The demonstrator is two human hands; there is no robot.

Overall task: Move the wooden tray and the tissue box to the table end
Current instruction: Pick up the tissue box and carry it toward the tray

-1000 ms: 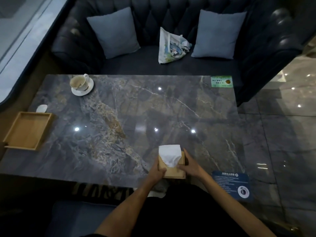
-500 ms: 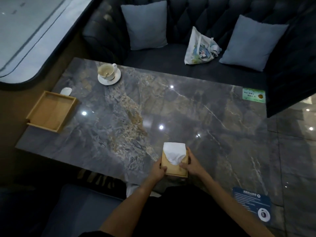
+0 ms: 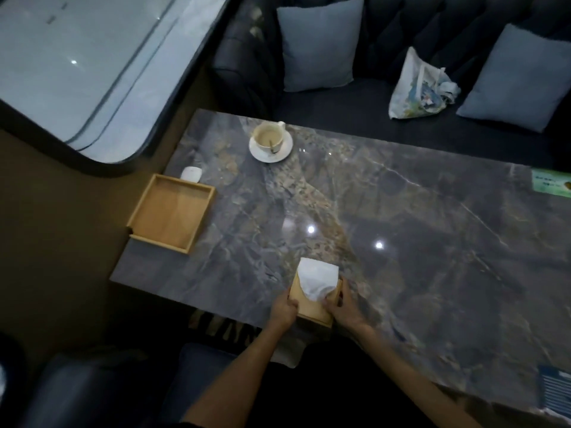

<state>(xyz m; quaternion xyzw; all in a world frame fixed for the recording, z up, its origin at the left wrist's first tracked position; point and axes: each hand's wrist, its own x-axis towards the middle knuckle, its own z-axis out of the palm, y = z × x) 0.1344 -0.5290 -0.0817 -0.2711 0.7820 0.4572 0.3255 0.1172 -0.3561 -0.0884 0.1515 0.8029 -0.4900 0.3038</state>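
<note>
A small wooden tissue box (image 3: 310, 304) with a white tissue sticking up from its top sits at the near edge of the dark marble table (image 3: 417, 242). My left hand (image 3: 282, 310) grips its left side and my right hand (image 3: 346, 308) grips its right side. The square wooden tray (image 3: 173, 213) lies empty at the table's left end, slightly overhanging the left edge, well apart from both hands.
A white cup on a saucer (image 3: 271, 142) stands at the far left of the table. A small white object (image 3: 191, 173) lies behind the tray. A green card (image 3: 551, 186) sits at far right. The dark sofa holds cushions and a tote bag (image 3: 417, 88).
The view has swung left, so the tray and table end sit closer to centre. Both hands stay on the tissue box, which has shifted a little left along the near edge.
</note>
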